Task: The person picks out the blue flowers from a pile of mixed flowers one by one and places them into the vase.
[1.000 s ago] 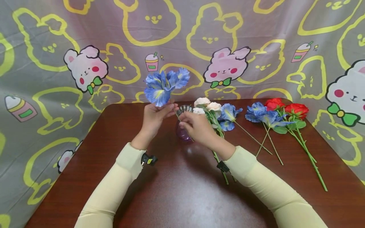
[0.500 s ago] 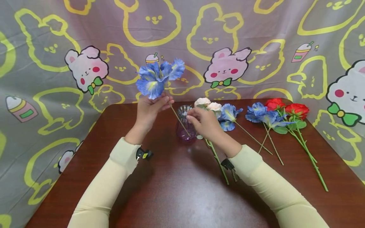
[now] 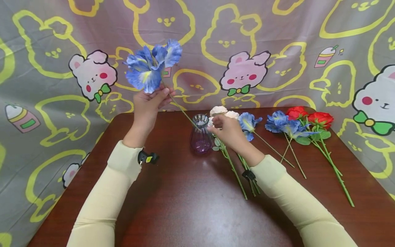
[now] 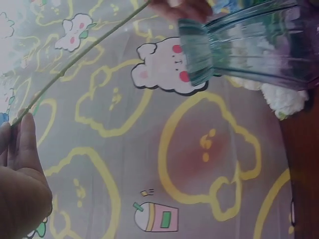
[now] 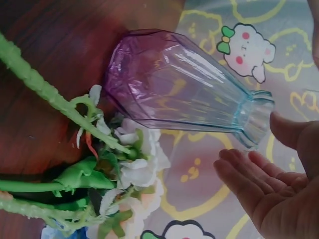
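Observation:
My left hand (image 3: 147, 109) pinches the thin green stem (image 3: 181, 107) of an artificial blue iris (image 3: 147, 68), just under its bloom. The stem slants down to the right, and its lower end overlaps the neck of a glass vase (image 3: 200, 142) in the head view. This vase stands upright, tinted purple below and clear blue-green at its flared rim. My right hand (image 3: 229, 133) hovers at the right side of that rim. In the right wrist view, its fingers (image 5: 249, 186) and thumb are spread apart beside the vase mouth, with nothing between them.
White artificial flowers (image 3: 218, 110) and another blue iris (image 3: 248, 121) lie just right of the vase, partly behind my right hand. Further right lie more blue irises (image 3: 293, 129) and red roses (image 3: 321, 120). A cartoon-print curtain (image 3: 191, 31) surrounds the brown table (image 3: 172, 206).
My left hand has moved up and left with the iris, drawing the stem away from my right hand. The right hand has let go of the stem and shifted slightly right.

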Motion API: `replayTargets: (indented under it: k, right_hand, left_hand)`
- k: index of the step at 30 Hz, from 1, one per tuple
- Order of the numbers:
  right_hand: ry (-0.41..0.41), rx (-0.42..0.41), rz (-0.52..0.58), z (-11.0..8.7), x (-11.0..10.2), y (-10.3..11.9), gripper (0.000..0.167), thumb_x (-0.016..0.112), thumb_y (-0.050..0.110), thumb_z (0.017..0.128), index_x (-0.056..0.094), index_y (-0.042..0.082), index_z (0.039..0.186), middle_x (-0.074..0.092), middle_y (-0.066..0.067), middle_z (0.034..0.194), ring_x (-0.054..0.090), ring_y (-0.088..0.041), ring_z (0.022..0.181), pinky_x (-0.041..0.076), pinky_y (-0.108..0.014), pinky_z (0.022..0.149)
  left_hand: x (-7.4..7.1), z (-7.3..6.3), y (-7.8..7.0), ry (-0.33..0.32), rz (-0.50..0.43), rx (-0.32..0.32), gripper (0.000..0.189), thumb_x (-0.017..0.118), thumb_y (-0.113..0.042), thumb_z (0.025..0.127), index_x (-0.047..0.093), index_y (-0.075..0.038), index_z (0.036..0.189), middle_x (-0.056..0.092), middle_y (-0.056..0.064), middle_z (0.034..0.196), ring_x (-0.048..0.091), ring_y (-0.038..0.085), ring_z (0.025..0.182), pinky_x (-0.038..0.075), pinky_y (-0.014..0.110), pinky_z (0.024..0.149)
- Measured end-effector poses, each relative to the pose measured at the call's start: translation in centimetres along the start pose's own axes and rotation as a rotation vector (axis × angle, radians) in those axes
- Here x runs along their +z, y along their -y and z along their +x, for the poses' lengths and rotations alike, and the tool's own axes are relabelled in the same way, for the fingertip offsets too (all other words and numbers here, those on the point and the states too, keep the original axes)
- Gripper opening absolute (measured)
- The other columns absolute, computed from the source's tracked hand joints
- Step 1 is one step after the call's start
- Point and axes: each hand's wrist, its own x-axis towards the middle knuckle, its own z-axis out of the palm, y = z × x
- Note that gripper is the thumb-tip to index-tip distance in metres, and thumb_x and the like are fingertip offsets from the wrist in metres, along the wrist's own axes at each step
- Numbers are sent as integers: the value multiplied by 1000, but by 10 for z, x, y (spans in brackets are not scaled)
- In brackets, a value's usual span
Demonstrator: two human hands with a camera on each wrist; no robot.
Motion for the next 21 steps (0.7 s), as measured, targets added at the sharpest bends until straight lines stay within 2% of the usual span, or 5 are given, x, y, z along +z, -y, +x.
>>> replayTargets:
  k: [5,9,16,21]
  right_hand:
    - [111,62,-9,6,5,-3,63,79,33,83,56,-2,131,61,-18,127,59,-31,115,46,-44,97]
    - [164,70,-16,10,11,-5,74,80,36,81,49,-3,137,55,-20,134,53,-34,121,43,-45,101]
    - [193,117,17,13,22,-7,87,82,36,79,39,-3,144,52,-22,137,50,-35,124,41,-46,103]
    - [200,140,55,15,28,-9,99,84,35,76,29,-5,148,50,-26,138,48,-37,126,39,-46,105]
  left_hand:
    - [2,8,-8,-27,-40,14,9,68,5,87,65,8,95,71,18,88,71,26,82,57,33,74]
    - [2,14,-7,-34,-34,41,14,69,5,86,66,12,98,71,18,88,71,26,82,57,33,76]
    - [1,21,9,-44,4,42,12,70,3,87,69,7,98,71,15,87,71,26,83,58,32,75]
    - [5,22,22,-42,19,34,19,68,6,87,64,16,103,72,13,85,72,24,81,58,32,73]
